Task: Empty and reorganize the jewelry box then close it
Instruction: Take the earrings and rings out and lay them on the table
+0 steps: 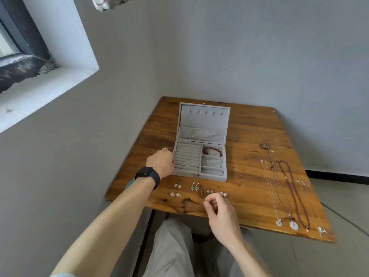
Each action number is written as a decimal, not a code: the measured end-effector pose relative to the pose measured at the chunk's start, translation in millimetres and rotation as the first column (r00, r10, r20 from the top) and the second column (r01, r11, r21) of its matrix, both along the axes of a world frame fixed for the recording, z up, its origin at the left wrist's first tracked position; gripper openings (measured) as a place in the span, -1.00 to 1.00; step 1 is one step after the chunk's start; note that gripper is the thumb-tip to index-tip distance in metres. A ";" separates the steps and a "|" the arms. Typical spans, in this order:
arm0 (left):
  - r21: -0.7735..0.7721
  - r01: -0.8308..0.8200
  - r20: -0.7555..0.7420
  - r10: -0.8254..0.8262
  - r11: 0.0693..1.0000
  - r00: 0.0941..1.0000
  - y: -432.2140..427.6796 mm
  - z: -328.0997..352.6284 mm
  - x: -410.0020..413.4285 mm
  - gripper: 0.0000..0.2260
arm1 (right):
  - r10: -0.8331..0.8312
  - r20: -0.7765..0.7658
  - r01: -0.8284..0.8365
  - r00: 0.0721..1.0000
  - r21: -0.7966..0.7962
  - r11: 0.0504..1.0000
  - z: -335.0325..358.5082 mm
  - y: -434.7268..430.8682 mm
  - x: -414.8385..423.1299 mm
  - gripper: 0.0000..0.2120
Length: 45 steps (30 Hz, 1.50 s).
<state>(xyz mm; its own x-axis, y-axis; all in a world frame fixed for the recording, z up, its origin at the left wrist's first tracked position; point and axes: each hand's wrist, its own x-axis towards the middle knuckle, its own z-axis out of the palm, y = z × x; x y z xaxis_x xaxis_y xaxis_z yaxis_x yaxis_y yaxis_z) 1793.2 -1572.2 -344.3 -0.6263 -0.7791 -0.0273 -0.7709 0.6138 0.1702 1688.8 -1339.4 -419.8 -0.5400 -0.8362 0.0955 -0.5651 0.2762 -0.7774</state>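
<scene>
Jewelry box (200, 162): grey, lid up and leaning back; stands near the middle of my wooden desk (249, 156); ring-roll section on its left side, three compartments on its right.
Ring rolls (187, 157): a few small pieces sit in the nearer rows; too small for me to name.
Red bracelet (212, 151): coiled in the far right compartment.
Middle and near right compartments: thin pale chains lie in them; detail unclear.
Left hand (160, 163): rests against the box's left outer wall, fingers curled round its edge; my grip steadies the box; black watch (147, 174) on the wrist; a ring on one finger.
Right hand (219, 208): at the near edge of the desk, in front of the box; fingertips pinched together by the pearl earrings (223, 194); whether my grip is closed on them or only touching, I cannot tell.
Earrings (185, 188): several pairs laid in two short rows on the desk just in front of the box, apart from one another.
Necklaces (287, 192): laid out lengthwise on the right side of the desk, well apart from the box; two pale round pendants and a dark red beaded strand among them.
</scene>
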 end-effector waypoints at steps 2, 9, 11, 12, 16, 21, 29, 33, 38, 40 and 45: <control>0.011 -0.018 -0.125 0.019 1.000 0.992 7.6 -0.7 5.9 -0.89 | -0.014 -0.001 0.014 1.000 -0.009 1.000 -4.8 2.7 -1.6 -0.87; -0.050 0.070 -0.502 -0.085 0.996 0.861 79.8 -31.6 34.1 -0.94 | 0.000 -0.122 -0.009 0.992 -0.071 0.997 -7.4 -4.7 -5.9 -0.91; -0.044 0.088 -0.474 -0.098 0.995 0.875 91.9 -41.4 35.2 -0.93 | -0.012 -0.131 0.002 0.991 -0.074 0.997 -7.4 -9.1 -2.6 -0.90; -0.042 0.092 -0.447 -0.101 0.995 0.889 95.2 -45.2 35.0 -0.92 | -0.020 -0.143 0.010 0.990 -0.066 0.998 -7.4 -11.4 -0.7 -0.89; -0.041 0.088 -0.337 -0.097 0.995 0.936 100.9 -57.1 35.1 -0.88 | -0.052 -0.178 0.052 0.983 -0.004 0.999 -7.9 -20.3 3.7 -0.87; -0.007 0.078 -0.333 -0.076 0.997 0.940 101.7 -64.1 36.1 -0.88 | -0.063 -0.197 0.072 0.978 0.039 0.997 -10.5 -29.0 7.5 -0.83; -0.003 0.103 -0.328 -0.098 0.995 0.940 99.3 -64.9 35.7 -0.86 | -0.106 -0.095 0.103 0.990 -0.035 0.994 -17.2 -23.0 4.8 -0.78; 0.000 0.123 -0.316 -0.116 0.992 0.942 98.8 -62.9 35.3 -0.85 | -0.113 -0.100 0.111 0.988 -0.028 0.993 -16.6 -23.3 2.0 -0.80; -0.008 0.132 -0.309 -0.128 0.991 0.942 99.4 -63.5 32.9 -0.86 | -0.134 -0.162 0.128 0.978 -0.052 0.990 -15.8 -26.1 7.8 -0.89; -0.015 0.134 -0.304 -0.133 0.991 0.944 99.3 -64.2 31.8 -0.86 | -0.149 -0.173 0.140 0.974 -0.063 0.988 -16.0 -26.4 9.2 -0.89; -0.024 0.133 -0.282 -0.135 0.991 0.950 99.5 -65.2 29.8 -0.85 | -0.130 -0.171 0.116 0.977 -0.088 0.989 -15.8 -25.5 8.8 -0.87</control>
